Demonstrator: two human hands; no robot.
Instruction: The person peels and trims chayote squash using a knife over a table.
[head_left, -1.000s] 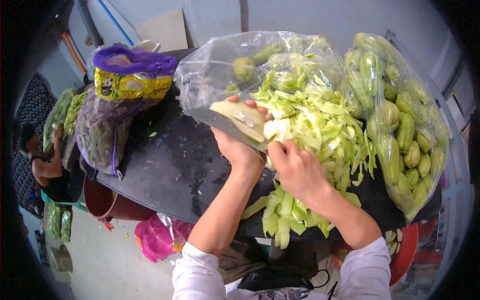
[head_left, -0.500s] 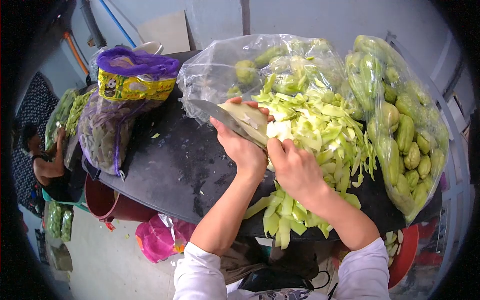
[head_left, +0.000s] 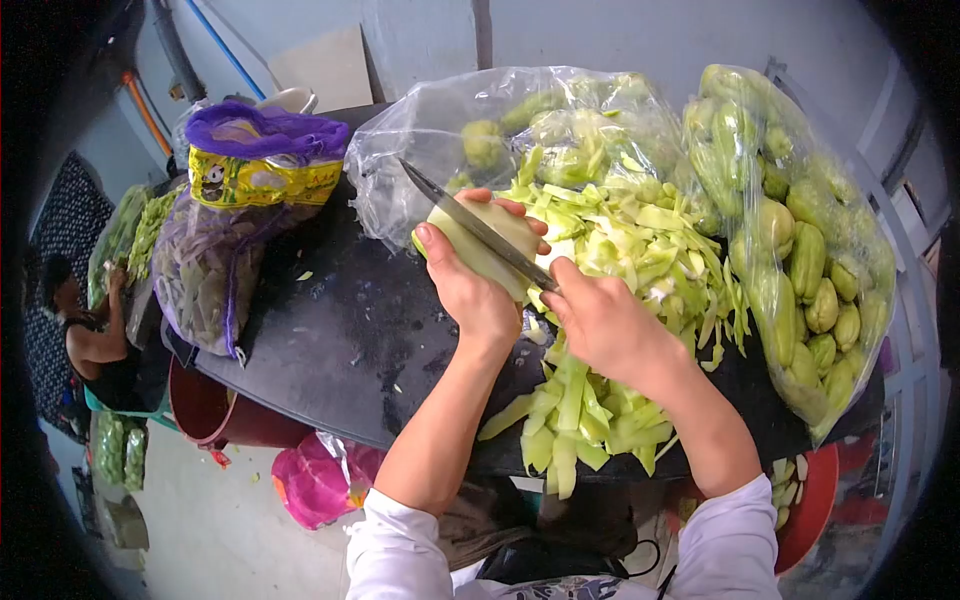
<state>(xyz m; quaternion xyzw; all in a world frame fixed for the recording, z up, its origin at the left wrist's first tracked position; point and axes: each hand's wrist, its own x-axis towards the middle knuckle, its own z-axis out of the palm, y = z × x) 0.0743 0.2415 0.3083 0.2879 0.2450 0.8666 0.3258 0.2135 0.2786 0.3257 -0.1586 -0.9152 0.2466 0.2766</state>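
Observation:
My left hand [head_left: 478, 298] is wrapped round a pale, mostly peeled chayote [head_left: 462, 250], fingers over its far side and thumb along its near side. A strip of green skin shows near the thumb. In my right hand [head_left: 612, 325] is a knife [head_left: 455, 208], gripped by its dark handle. Its long blade lies slantwise across the top of the chayote, tip pointing up and left. Just right of the hands is a big heap of green peelings [head_left: 650, 245], with more peelings spilling toward the table's near edge.
Clear plastic bags of chayotes [head_left: 808, 255] stand at the right and back of the dark table [head_left: 320, 330]. A purple mesh sack [head_left: 210, 260] sits at left. Below are a dark red bucket [head_left: 200, 400] and a red tub [head_left: 815, 500]. Another person [head_left: 95, 345] works far left.
The knife has moved from the chayote's near left side to across its top, its tip now higher. My right hand has shifted slightly right, and the chayote has turned in my left hand.

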